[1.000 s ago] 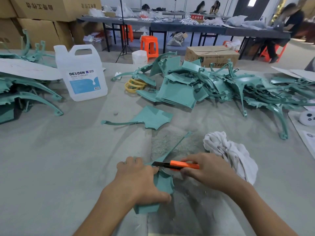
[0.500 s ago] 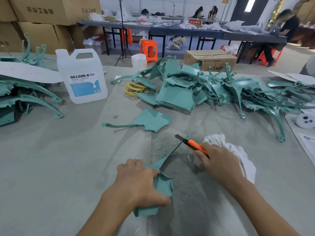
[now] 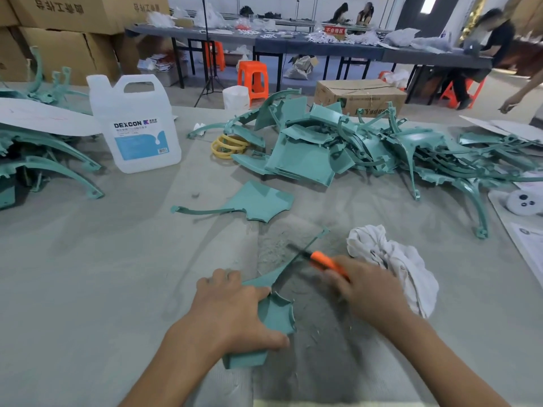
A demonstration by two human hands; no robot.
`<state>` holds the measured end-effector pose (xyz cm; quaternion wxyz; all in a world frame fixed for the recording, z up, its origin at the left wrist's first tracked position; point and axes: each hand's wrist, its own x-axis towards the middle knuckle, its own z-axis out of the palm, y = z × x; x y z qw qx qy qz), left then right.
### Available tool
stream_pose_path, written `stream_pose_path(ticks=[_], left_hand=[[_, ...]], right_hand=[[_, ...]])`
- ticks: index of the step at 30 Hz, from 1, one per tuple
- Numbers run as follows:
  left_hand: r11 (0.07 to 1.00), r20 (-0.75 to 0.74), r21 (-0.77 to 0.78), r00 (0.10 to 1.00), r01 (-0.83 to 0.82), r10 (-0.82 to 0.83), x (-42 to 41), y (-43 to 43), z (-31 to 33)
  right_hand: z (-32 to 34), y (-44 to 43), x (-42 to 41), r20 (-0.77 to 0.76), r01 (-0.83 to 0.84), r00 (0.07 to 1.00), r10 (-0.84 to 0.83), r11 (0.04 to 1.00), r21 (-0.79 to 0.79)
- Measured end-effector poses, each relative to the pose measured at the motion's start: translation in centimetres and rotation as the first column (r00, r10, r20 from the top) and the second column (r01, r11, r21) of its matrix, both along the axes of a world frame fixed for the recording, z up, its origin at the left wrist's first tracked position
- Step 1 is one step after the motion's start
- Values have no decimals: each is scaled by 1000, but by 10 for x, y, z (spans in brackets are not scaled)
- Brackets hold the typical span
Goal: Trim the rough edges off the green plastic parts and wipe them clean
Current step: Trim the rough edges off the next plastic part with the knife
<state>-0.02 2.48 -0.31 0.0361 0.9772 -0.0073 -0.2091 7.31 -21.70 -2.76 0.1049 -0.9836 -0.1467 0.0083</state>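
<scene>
The green part lies on the table just left of the white rag, with its thin arm reaching up toward the rag's far end. It is pinned down by the left hand, whose fingers are curled over the broad end and whose thumb is wrapped round the near edge. An orange knife is gripped in the right hand, close against the rag's left side, with the dark blade laid across the thin arm. The right hand is blurred, so the blade angle cannot be told.

Risks are judged as follows:
- The arm is slender and held only at its base, so it may be flexed or gouged under a heavy stroke.
- If the blade is drawn back toward the base, the left fingertips would be put in its line.
- Shavings scattered left of the rag may be smeared on during wiping.
</scene>
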Motion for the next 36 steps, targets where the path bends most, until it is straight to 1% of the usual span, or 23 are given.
stream_pose_path(ticks=[2, 3, 4, 5, 7, 9, 11, 13, 14, 16, 17, 19, 21, 23, 24, 29, 32, 36], left_hand=[[1000, 1, 2, 1000, 11, -11, -1, 2, -1], [1000, 10, 2, 1000, 18, -18, -2, 5, 0], [1000, 20, 0, 1000, 18, -18, -4, 11, 1], [1000, 29, -11, 1000, 6, -5, -6, 17, 2], [998, 52, -56, 998, -40, 43, -11, 29, 4], [996, 81, -72, 995, -48, 54, -18, 33, 2], [998, 117, -49, 993, -24, 30, -26, 29, -2], [999, 142, -43, 989, -24, 30, -29, 22, -7], [999, 173, -42, 984, -31, 38, -26, 20, -9], [997, 294, -60, 954, -51, 67, -15, 14, -14], [993, 362, -106, 928, -56, 91, -7, 10, -17], [958, 470, -287, 869, -18, 157, 14, -3, -22], [878, 481, -478, 846, 35, 228, 39, -22, -29], [815, 436, -579, 856, 30, 278, 59, -38, -36], [803, 419, -596, 859, 17, 293, 67, -44, -40], [842, 378, -537, 878, -52, 295, 90, -50, -59], [844, 378, -534, 879, -50, 291, 95, -52, -61], [844, 402, -536, 872, -22, 278, 95, -49, -65]], right_hand=[[4, -7, 7, 123, 140, 984, -131, 988, -69], [4, -9, 7, 148, 156, 979, -144, 985, -72], [4, -7, 6, 149, 137, 980, -132, 990, -22], [4, -5, 2, 138, 99, 985, -107, 993, 61], [5, 1, -4, 132, 48, 989, -74, 980, 192], [2, 1, -6, 122, 51, 989, -81, 971, 235], [-2, 2, -9, 120, 51, 989, -88, 958, 283], [-7, 2, -11, 127, 60, 985, -115, 926, 373], [-9, 2, -12, 121, 76, 983, -141, 900, 429], [-14, 3, -13, 102, 101, 979, -178, 853, 512], [-16, 5, -13, 105, 109, 975, -194, 840, 532], [-19, 9, -14, 131, 112, 965, -229, 805, 583], [-23, 14, -14, 148, 109, 954, -260, 762, 638], [-27, 17, -14, 163, 106, 950, -266, 766, 634], [-28, 18, -13, 172, 106, 948, -269, 774, 625], [-31, 16, -7, 269, 98, 918, -290, 825, 557], [-30, 17, -5, 322, 89, 907, -271, 871, 482], [-32, 21, -1, 401, 77, 876, -268, 899, 432]])
